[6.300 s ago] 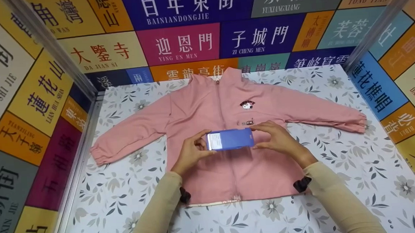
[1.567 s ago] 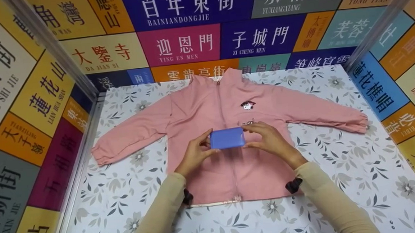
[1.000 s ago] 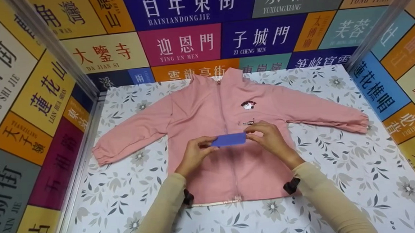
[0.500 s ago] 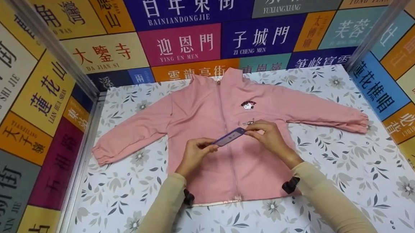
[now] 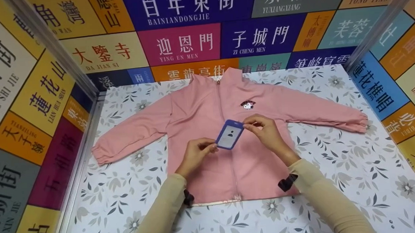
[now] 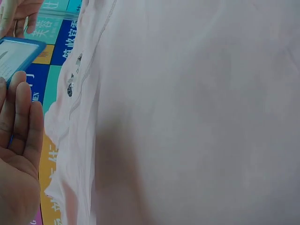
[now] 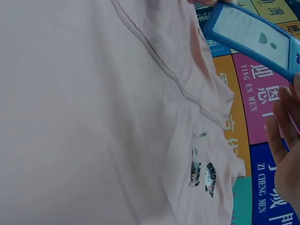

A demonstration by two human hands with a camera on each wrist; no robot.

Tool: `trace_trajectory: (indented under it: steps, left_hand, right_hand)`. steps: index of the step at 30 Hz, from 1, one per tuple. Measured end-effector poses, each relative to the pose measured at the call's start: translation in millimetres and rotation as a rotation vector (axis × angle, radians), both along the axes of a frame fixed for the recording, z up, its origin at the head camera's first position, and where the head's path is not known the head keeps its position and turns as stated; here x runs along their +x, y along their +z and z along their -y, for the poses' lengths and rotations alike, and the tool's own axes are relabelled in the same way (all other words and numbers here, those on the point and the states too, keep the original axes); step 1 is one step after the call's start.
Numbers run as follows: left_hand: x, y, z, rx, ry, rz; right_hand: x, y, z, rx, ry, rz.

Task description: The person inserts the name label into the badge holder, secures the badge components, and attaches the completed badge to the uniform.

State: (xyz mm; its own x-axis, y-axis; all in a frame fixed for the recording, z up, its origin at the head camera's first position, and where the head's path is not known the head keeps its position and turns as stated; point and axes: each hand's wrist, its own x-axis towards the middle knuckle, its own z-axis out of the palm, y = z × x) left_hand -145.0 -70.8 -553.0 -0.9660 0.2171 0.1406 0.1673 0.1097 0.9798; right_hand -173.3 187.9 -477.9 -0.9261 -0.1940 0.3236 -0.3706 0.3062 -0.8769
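Note:
A blue-framed badge holder (image 5: 230, 134) with a white card showing a dark person icon is held tilted in the air over a pink zip jacket (image 5: 200, 174). My left hand (image 5: 198, 154) pinches its lower left corner between thumb and fingers. At its upper right corner, my right hand (image 5: 266, 131) pinches the slotted end. The left wrist view shows part of the badge holder (image 6: 21, 54) beyond the fingers. In the right wrist view the badge holder (image 7: 253, 37) turns its card side to the camera, its far end at the left fingers.
The jacket lies flat, sleeves spread, on a white table (image 5: 345, 194) with a grey leaf and flower print. A small cartoon print (image 5: 248, 104) sits on its chest. Colourful sign-covered panels (image 5: 181, 42) with metal corner posts (image 5: 59, 50) enclose the back and sides.
The badge holder has turned from its plain blue back, through edge-on, to its card side, and from lying crosswise to tilted upright. My right hand has risen slightly; the jacket has not moved.

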Motion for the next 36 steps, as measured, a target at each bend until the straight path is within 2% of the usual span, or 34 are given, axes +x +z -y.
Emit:
trace_trajectory:
  steps: [5,11,14,18,21,30,33,36]
  left_hand:
    - [1.7,-0.5,-1.4,0.011,-0.015,0.036]
    - [3.9,-0.3,-3.6,0.033,-0.038,0.092]
    - [6.8,4.5,-5.3,0.037,-0.042,0.108]
    - [12.4,15.8,-7.4,0.001,-0.031,0.086]
    - [15.2,20.3,-8.4,-0.015,-0.013,0.079]
    - [16.0,16.2,-8.4,0.029,0.005,0.114]
    - [15.9,16.1,-7.6,0.057,0.005,0.126]
    - [16.1,15.7,-6.7,0.073,0.003,0.137]
  right_hand:
    - [-2.4,1.2,5,-0.043,0.012,-0.005]
    - [-5.4,-2.1,8,-0.094,0.017,0.034]
    - [-6.7,-3.8,9,-0.098,0.016,0.047]
    - [-8.3,-4.8,10,-0.101,0.02,0.04]
    - [-8.7,-4.6,11,-0.095,0.018,0.035]
    - [-10.5,0.1,9,-0.009,0.004,0.031]
    - [-16.8,-1.6,5,0.013,-0.014,0.04]
    - [-28.8,-13.5,-4,0.019,-0.04,0.065]
